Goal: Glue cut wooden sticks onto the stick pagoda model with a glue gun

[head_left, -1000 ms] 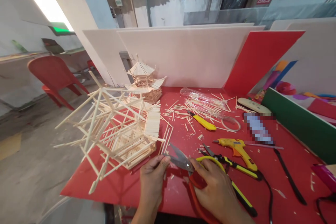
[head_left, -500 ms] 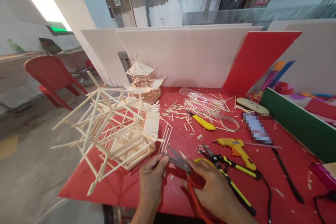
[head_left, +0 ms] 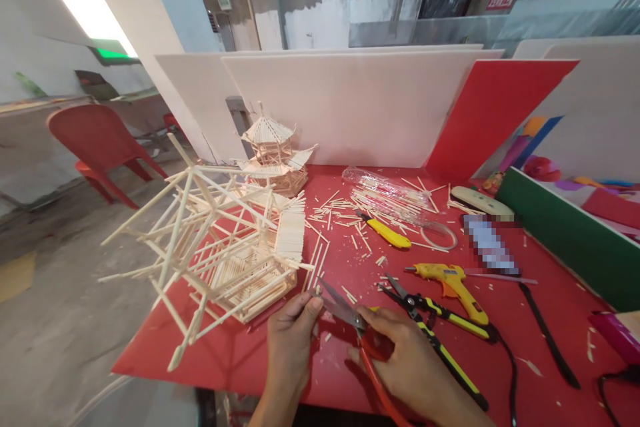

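My right hand (head_left: pixel 407 363) grips the red handles of a pair of shears (head_left: pixel 345 310) at the table's near edge, blades pointing up-left. My left hand (head_left: pixel 290 340) is closed in a pinch at the blade tips, holding a short piece of wooden stick that I can barely make out. Just left of the hands lies a large stick-built frame model (head_left: pixel 220 253), tipped on its side. A smaller finished stick pagoda (head_left: pixel 274 157) stands behind it.
On the red table (head_left: pixel 500 360) lie a yellow glue gun (head_left: pixel 455 283) with black cord, yellow-black pliers (head_left: pixel 430 313), a yellow cutter (head_left: pixel 385 232), a plastic bag of sticks (head_left: pixel 387 197) and scattered offcuts. White and red boards stand behind. A red chair (head_left: pixel 100 143) is at left.
The shears and my right hand have shifted slightly down and towards me; my left hand keeps its pinch at the blade tips. The models have not moved.
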### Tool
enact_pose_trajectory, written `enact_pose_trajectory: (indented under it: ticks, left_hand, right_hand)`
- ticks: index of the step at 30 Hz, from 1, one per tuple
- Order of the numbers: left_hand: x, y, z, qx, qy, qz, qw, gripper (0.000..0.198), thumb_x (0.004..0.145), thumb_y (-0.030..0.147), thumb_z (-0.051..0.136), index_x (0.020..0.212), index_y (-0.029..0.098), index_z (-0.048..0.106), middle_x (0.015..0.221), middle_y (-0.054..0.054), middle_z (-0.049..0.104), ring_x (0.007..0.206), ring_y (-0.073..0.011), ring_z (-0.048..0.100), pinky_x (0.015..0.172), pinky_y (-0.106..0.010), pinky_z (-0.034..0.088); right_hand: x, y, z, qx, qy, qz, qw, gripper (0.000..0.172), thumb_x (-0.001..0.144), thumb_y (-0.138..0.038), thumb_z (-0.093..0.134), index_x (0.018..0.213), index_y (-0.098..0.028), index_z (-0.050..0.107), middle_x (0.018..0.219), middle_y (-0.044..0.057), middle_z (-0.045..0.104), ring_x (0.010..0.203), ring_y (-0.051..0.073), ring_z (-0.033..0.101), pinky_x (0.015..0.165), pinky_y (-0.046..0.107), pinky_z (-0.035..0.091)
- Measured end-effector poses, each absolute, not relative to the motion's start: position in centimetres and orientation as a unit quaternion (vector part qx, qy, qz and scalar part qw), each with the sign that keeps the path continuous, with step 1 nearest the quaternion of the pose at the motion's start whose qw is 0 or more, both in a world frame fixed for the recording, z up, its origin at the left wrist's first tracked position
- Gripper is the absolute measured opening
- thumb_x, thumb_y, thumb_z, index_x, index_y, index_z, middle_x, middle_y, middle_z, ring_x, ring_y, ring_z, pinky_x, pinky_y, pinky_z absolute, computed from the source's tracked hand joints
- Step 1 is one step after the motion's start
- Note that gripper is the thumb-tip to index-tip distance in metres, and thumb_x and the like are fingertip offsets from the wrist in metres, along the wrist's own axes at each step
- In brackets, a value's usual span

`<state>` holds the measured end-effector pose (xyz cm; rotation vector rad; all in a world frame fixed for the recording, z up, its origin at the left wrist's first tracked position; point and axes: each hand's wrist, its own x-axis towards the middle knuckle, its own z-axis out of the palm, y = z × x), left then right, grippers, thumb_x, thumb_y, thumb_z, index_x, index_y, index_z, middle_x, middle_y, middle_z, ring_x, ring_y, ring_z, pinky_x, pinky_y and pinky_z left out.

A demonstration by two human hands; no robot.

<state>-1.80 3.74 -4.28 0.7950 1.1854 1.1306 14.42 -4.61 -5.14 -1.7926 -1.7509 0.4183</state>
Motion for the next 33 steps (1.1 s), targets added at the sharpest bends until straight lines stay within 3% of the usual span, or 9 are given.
enact_pose_trajectory:
  ticks: [2,7,11,14,17,21,28,30,33]
  left_hand:
    - [-1.8,3.7,-4.2,0.345,0.511,0.5,0.608,0.03,0.057,0.04,0.086,0.057,0.015,0.07,0.047,0.004,0.053,0.042,-0.0044,0.034,0.039,-0.017,0.027]
    - [-2.2,3.7,-4.2,0.356,0.498,0.514,0.601,0.027,0.058,0.037,0.087,0.058,0.014,0.073,0.051,0.002,0.056,0.047,-0.0068,0.04,0.043,-0.019,0.034]
    - [-2.4,3.7,-4.6,0.348,0.497,0.516,0.605,0.024,0.058,0.035,0.087,0.062,0.014,0.075,0.057,0.0,0.061,0.055,-0.0096,0.049,0.051,-0.02,0.042]
    - [-2.2,3.5,-4.9,0.323,0.513,0.505,0.615,0.028,0.057,0.038,0.087,0.063,0.014,0.075,0.052,0.001,0.058,0.047,-0.0068,0.042,0.043,-0.018,0.035]
    - [-2.0,3.5,-4.9,0.328,0.526,0.489,0.614,0.03,0.06,0.043,0.085,0.062,0.015,0.073,0.044,0.005,0.048,0.04,-0.0048,0.03,0.036,-0.018,0.023]
    - [-2.0,3.5,-4.8,0.384,0.515,0.494,0.586,0.028,0.063,0.04,0.084,0.059,0.015,0.072,0.047,0.004,0.049,0.045,-0.0062,0.035,0.041,-0.018,0.03]
    - [-2.1,3.4,-4.7,0.331,0.506,0.529,0.596,0.027,0.058,0.038,0.088,0.063,0.014,0.075,0.058,-0.001,0.063,0.056,-0.0098,0.05,0.054,-0.02,0.044]
    - [-1.9,3.4,-4.6,0.316,0.507,0.519,0.612,0.031,0.057,0.04,0.088,0.061,0.014,0.074,0.053,0.001,0.06,0.049,-0.0064,0.044,0.047,-0.017,0.038]
    - [-1.9,3.5,-4.2,0.285,0.51,0.497,0.641,0.037,0.053,0.045,0.089,0.064,0.014,0.073,0.05,0.003,0.057,0.042,-0.0027,0.034,0.039,-0.014,0.027]
  right_hand:
    - [14.4,-4.7,-5.2,-0.68,-0.657,0.132,0.296,0.044,0.081,-0.037,0.071,0.123,-0.025,0.065,0.093,0.005,0.069,0.083,0.022,0.066,0.075,0.032,0.054]
    - [13.9,-5.0,-6.3,-0.675,-0.673,-0.109,0.282,0.043,0.081,-0.024,0.061,0.124,-0.023,0.063,0.086,0.007,0.064,0.078,0.024,0.061,0.068,0.034,0.049]
    - [13.8,-5.0,-6.6,-0.668,-0.673,-0.17,0.268,0.042,0.08,-0.025,0.062,0.122,-0.022,0.064,0.083,0.007,0.061,0.074,0.024,0.059,0.064,0.033,0.045]
    - [13.9,-4.9,-6.6,-0.672,-0.671,-0.164,0.267,0.046,0.079,-0.026,0.064,0.125,-0.024,0.064,0.087,0.008,0.063,0.077,0.025,0.06,0.066,0.035,0.047]
    - [14.3,-4.7,-6.3,-0.684,-0.673,-0.054,0.276,0.047,0.079,-0.028,0.067,0.126,-0.025,0.064,0.088,0.007,0.066,0.081,0.025,0.064,0.07,0.035,0.052]
    - [14.4,-4.6,-5.6,-0.674,-0.664,0.161,0.279,0.049,0.08,-0.036,0.072,0.127,-0.026,0.063,0.097,0.004,0.07,0.086,0.02,0.068,0.075,0.029,0.056]
    - [13.6,-5.0,-6.7,-0.688,-0.662,-0.124,0.271,0.049,0.078,-0.024,0.065,0.126,-0.026,0.064,0.086,0.008,0.065,0.076,0.025,0.063,0.065,0.036,0.052]
    - [13.7,-4.9,-6.7,-0.685,-0.665,-0.117,0.273,0.049,0.078,-0.025,0.066,0.127,-0.026,0.064,0.087,0.008,0.065,0.077,0.026,0.063,0.066,0.036,0.052]
    - [14.3,-4.8,-5.9,-0.692,-0.661,0.024,0.288,0.05,0.077,-0.03,0.071,0.126,-0.027,0.064,0.092,0.006,0.068,0.084,0.025,0.066,0.072,0.035,0.055]
